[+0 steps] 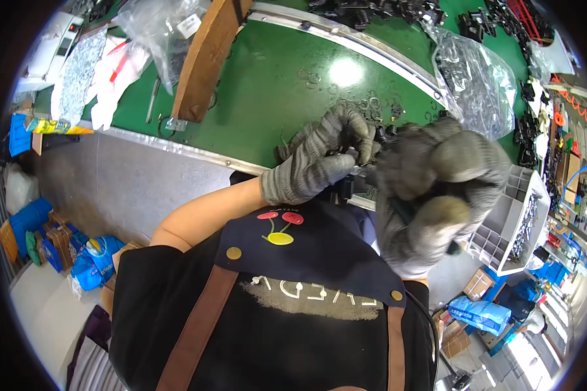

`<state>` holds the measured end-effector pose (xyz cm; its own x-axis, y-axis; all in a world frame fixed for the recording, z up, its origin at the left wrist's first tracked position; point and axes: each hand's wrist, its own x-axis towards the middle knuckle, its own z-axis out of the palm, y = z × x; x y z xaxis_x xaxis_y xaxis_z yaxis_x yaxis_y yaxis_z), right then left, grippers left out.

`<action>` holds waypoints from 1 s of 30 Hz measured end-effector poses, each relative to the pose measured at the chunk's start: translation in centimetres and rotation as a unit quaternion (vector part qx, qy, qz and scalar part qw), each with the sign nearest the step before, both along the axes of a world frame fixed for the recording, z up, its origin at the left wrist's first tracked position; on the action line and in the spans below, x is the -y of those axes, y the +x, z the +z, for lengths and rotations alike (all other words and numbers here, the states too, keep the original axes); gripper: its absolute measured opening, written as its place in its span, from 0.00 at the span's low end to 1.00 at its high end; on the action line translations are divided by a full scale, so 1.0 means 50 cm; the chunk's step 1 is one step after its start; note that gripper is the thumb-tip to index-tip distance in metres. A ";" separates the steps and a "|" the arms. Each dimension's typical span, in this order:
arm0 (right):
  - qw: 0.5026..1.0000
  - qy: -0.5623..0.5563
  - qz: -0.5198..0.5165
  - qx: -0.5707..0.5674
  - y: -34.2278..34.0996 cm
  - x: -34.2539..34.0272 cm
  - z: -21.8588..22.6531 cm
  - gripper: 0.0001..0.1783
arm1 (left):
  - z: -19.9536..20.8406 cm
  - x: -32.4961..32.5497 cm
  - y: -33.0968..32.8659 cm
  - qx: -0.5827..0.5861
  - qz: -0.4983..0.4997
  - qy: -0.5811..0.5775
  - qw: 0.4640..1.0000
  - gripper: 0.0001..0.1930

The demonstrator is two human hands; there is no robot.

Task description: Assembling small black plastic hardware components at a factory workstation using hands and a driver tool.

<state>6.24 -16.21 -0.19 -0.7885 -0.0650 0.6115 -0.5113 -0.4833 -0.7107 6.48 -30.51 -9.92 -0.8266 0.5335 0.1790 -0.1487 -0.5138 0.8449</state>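
Observation:
My left hand, in a grey striped knit glove, is closed at the table's near edge. Thumb and fingers pinch a small black part, mostly covered by the glove. Close beside it on the right, my right hand wears a similar glove and is smeared by motion. Its fingers curl around something dark green, of which only blurred bits show near the palm and below the hand. Just beyond the hands lie several small dark rings and black pieces on the green table top.
A wooden block and a clear plastic bag lie at the left. Black parts pile up behind a metal rail. Another clear bag sits at the right, above a grey compartment tray holding small parts.

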 end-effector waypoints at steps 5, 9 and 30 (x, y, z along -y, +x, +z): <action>0.992 0.052 -0.103 -0.042 0.004 0.054 -0.003 0.13 | -0.093 0.015 0.042 -0.059 0.041 -0.078 0.994 0.21; 0.981 0.132 -0.137 0.029 0.021 0.057 0.001 0.14 | -0.125 0.004 0.046 -0.026 0.058 -0.134 0.989 0.24; 0.657 0.659 -0.318 0.180 0.028 -0.216 -0.176 0.09 | -0.054 -0.010 -0.004 0.129 -0.053 0.159 0.977 0.20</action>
